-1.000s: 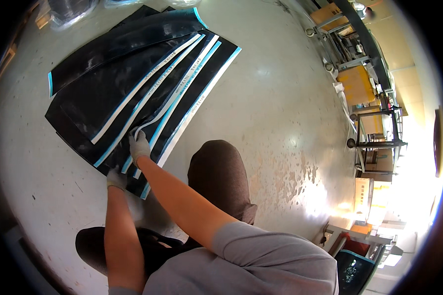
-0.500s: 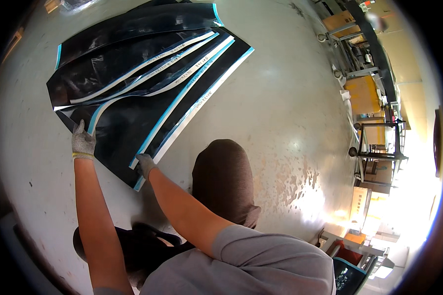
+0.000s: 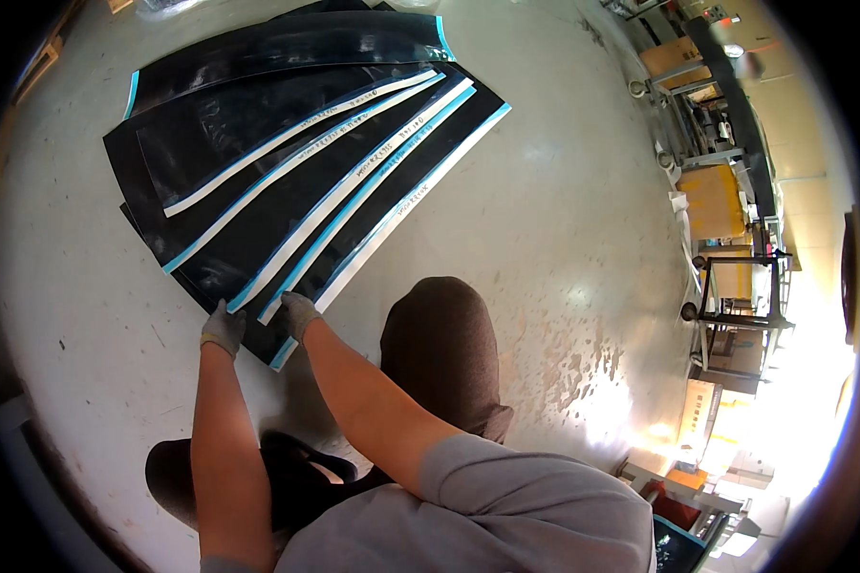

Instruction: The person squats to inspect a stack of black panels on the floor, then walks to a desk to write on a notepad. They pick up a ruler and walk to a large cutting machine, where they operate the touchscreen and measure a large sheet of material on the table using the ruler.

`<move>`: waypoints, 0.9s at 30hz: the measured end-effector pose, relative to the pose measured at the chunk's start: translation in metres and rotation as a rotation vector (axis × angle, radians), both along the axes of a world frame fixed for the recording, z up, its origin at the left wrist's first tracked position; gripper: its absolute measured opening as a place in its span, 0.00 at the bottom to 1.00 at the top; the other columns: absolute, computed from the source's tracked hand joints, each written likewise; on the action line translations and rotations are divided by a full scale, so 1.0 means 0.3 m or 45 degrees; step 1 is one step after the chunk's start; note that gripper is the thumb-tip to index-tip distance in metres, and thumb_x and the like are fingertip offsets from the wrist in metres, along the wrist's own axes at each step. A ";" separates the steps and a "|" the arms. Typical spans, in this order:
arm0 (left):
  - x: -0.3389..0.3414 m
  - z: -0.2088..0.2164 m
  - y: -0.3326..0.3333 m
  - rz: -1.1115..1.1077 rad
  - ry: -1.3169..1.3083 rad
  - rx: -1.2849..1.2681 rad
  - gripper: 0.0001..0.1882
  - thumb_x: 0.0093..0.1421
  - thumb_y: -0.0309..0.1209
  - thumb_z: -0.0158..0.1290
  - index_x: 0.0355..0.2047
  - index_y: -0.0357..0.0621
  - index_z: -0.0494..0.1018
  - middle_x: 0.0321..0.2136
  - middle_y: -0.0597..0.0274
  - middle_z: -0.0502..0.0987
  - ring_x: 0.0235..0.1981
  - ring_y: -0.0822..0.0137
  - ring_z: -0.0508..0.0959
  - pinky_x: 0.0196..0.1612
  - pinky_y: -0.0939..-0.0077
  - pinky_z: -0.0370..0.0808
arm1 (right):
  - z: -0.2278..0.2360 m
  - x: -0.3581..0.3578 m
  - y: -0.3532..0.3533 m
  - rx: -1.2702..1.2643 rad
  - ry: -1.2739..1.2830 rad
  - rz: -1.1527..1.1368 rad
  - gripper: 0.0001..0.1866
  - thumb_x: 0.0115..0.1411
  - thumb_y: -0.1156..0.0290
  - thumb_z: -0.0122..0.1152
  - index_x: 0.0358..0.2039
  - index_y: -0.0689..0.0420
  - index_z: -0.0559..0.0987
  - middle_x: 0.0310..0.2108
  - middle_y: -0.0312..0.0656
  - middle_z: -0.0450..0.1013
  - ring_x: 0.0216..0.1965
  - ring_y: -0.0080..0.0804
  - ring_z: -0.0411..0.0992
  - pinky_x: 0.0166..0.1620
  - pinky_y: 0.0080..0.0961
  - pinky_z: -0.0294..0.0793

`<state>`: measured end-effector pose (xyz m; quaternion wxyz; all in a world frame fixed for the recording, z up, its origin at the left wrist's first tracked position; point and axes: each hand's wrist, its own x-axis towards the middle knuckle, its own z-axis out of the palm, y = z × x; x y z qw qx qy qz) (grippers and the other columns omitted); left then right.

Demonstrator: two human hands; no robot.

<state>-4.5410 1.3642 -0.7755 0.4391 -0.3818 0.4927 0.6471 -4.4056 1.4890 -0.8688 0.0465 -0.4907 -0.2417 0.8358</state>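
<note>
Several black sheets, edged with white and light-blue strips, lie overlapped like a fan on the floor. Handwriting runs along the strips. At the near corner of one sheet, my gloved left hand is closed on the edge by the end of a white strip. Just to its right, my gloved right hand grips the near end of the neighbouring sheet beside a blue-and-white strip. Its fingertips are partly hidden. A lower sheet's corner with a blue end sticks out below my hands.
My bent knee rises right of the sheets. Grey floor stretches beyond it, with worn patches. Wheeled racks and cardboard boxes line the right side. A wooden pallet shows at the far left.
My left hand has moved right and nearer, bringing the sheet's raised, curled corner down flat beside my right hand. My right hand stays near the same strip. The view has shifted slightly.
</note>
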 end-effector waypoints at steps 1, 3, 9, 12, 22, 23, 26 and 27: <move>0.015 -0.008 0.000 -0.127 0.052 -0.038 0.26 0.72 0.38 0.39 0.66 0.38 0.56 0.62 0.46 0.64 0.63 0.56 0.65 0.68 0.63 0.55 | -0.053 0.032 -0.004 0.345 0.029 0.226 0.24 0.64 0.63 0.53 0.58 0.59 0.73 0.59 0.48 0.68 0.60 0.44 0.66 0.59 0.40 0.66; 0.038 -0.027 0.005 -0.161 0.054 -0.044 0.28 0.73 0.42 0.37 0.66 0.38 0.55 0.64 0.46 0.62 0.66 0.57 0.62 0.71 0.68 0.50 | -0.078 0.078 -0.016 0.726 0.024 0.515 0.23 0.64 0.62 0.52 0.57 0.58 0.73 0.56 0.47 0.71 0.57 0.42 0.68 0.55 0.46 0.67; -0.007 -0.108 0.033 0.113 -0.075 -0.037 0.24 0.72 0.36 0.39 0.61 0.31 0.59 0.54 0.45 0.72 0.55 0.55 0.73 0.59 0.68 0.67 | 0.227 0.058 -0.042 0.127 -0.427 0.323 0.22 0.64 0.59 0.53 0.57 0.49 0.75 0.52 0.40 0.73 0.49 0.40 0.72 0.49 0.43 0.70; -0.045 -0.057 0.047 0.176 -0.012 -0.127 0.22 0.71 0.32 0.39 0.57 0.24 0.62 0.47 0.43 0.78 0.46 0.54 0.80 0.48 0.68 0.78 | -0.055 0.108 -0.101 0.451 -0.303 0.439 0.21 0.64 0.59 0.55 0.55 0.51 0.75 0.51 0.40 0.74 0.46 0.40 0.72 0.47 0.43 0.71; -0.190 0.084 0.033 0.254 0.009 0.406 0.16 0.67 0.25 0.40 0.50 0.28 0.70 0.48 0.46 0.78 0.46 0.60 0.81 0.38 0.78 0.82 | 0.014 0.027 -0.116 -0.012 0.087 0.277 0.14 0.64 0.62 0.56 0.43 0.58 0.70 0.35 0.41 0.67 0.43 0.39 0.71 0.49 0.41 0.70; -0.205 0.104 0.023 0.235 0.034 0.452 0.16 0.67 0.24 0.40 0.49 0.27 0.70 0.48 0.45 0.77 0.46 0.60 0.81 0.38 0.77 0.83 | 0.118 -0.010 -0.117 -0.138 -0.012 0.108 0.14 0.64 0.62 0.56 0.43 0.58 0.70 0.35 0.41 0.67 0.43 0.39 0.71 0.49 0.42 0.70; -0.235 0.270 0.095 0.149 0.104 0.519 0.14 0.66 0.24 0.44 0.48 0.26 0.71 0.46 0.44 0.78 0.43 0.60 0.82 0.35 0.76 0.84 | 0.200 -0.067 -0.082 -0.246 -0.147 -0.136 0.18 0.63 0.60 0.57 0.48 0.59 0.70 0.42 0.43 0.68 0.44 0.41 0.71 0.52 0.45 0.69; -0.255 0.312 0.118 0.132 0.113 0.506 0.14 0.66 0.24 0.45 0.48 0.26 0.71 0.46 0.45 0.78 0.43 0.61 0.82 0.34 0.76 0.84 | 0.181 -0.083 -0.090 -0.246 -0.164 -0.154 0.20 0.63 0.59 0.57 0.50 0.59 0.70 0.45 0.44 0.69 0.44 0.42 0.70 0.52 0.46 0.68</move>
